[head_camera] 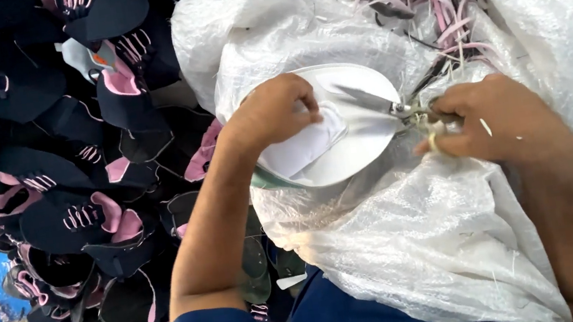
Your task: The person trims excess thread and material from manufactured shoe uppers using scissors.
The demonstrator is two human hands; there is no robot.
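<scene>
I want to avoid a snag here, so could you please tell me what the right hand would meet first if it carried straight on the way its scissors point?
Most likely the white oval shoe piece: the right hand aims its small metal scissors leftward, tips already at its edge; the left hand lies just beyond.

both hands curled closed: left [272, 114], right [490, 121].

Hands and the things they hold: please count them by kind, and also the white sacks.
Hands: 2, left hand and right hand
White cap pieces: 1, white piece under the left hand
Cutting tools: 1, scissors in the right hand
White woven sacks: 1 that can be told apart, sack
Total: 5
</scene>
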